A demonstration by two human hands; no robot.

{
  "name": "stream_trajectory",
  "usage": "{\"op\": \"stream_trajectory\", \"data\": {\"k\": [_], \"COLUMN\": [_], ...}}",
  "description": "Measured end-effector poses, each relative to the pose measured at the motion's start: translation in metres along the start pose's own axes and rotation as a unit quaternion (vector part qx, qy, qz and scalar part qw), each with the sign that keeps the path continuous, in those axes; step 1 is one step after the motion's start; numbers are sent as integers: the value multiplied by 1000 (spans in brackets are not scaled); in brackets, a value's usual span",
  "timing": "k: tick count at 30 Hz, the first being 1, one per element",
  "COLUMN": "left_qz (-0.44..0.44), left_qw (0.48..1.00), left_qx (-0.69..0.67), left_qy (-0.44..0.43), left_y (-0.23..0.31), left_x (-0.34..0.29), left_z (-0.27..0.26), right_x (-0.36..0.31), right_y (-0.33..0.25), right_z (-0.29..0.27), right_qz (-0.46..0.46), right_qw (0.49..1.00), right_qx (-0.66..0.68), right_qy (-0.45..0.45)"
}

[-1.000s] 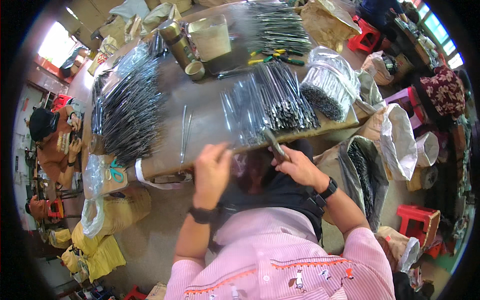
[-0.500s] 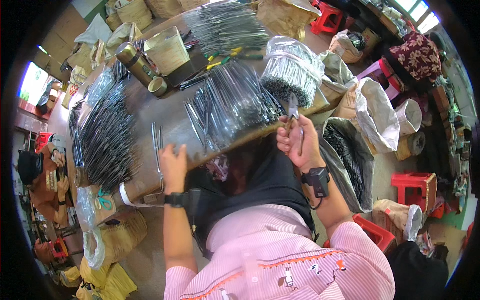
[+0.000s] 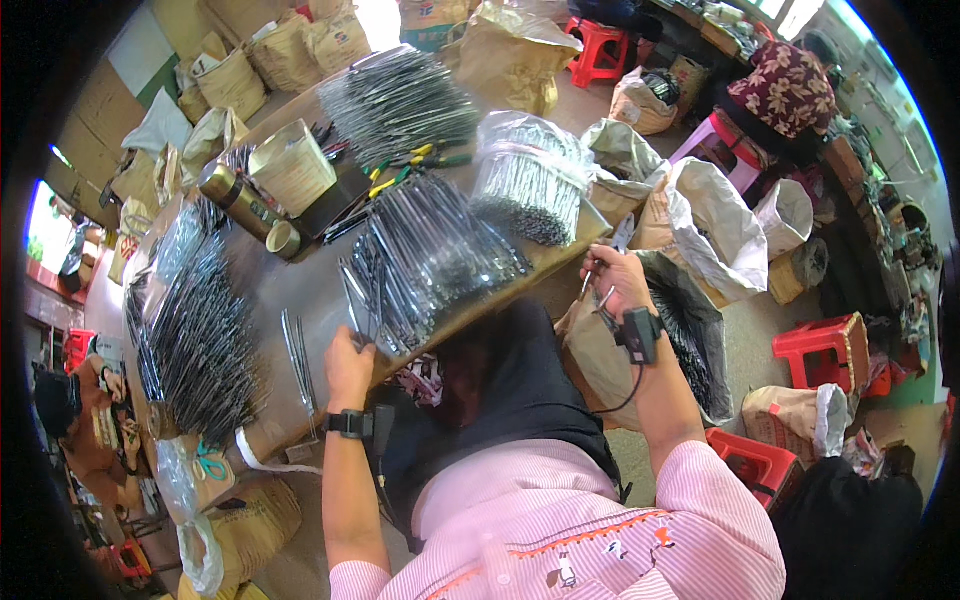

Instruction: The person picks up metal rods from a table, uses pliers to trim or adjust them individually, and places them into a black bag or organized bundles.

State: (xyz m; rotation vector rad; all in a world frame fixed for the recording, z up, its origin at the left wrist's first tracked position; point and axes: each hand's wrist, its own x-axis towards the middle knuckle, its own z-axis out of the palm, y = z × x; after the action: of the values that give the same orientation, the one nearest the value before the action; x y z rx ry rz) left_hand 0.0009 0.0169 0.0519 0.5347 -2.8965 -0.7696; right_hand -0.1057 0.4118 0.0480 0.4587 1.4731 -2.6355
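The pliers are in the right hand, its fingers closed around the handles, just beyond the right end of the table. The left hand is at the near edge, fingers bent, beside the left end of the middle rods; whether it grips one, I cannot tell. A few loose rods lie left of it, with a large pile farther left. Right of the middle rods stands a wrapped bundle; beyond them are a flask, a cup and a bin.
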Motion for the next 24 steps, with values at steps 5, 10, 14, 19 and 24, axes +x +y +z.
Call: {"op": "stream_trajectory", "data": {"k": [5,10,14,19,24], "left_qz": [-62,-198,-244,-246,-248], "left_qw": [985,759,686,636,614], "left_qx": [-156,-602,-661,-710,-731], "left_qy": [-30,-152,-182,-177,-162], "left_y": [-26,-30,-31,-44,-50], "left_x": [5,2,-8,-40,-30], "left_z": [2,-10,-24,-35,-33], "right_x": [35,68,66,41,30], "right_y": [-10,-8,-13,-19,-27], "right_z": [24,22,17,-8,7], "right_qz": [-105,-112,-26,78,163], "right_qw": [985,972,984,993,950], "right_qx": [-134,-204,-174,-92,210], "right_qy": [30,33,2,-22,-166]}}
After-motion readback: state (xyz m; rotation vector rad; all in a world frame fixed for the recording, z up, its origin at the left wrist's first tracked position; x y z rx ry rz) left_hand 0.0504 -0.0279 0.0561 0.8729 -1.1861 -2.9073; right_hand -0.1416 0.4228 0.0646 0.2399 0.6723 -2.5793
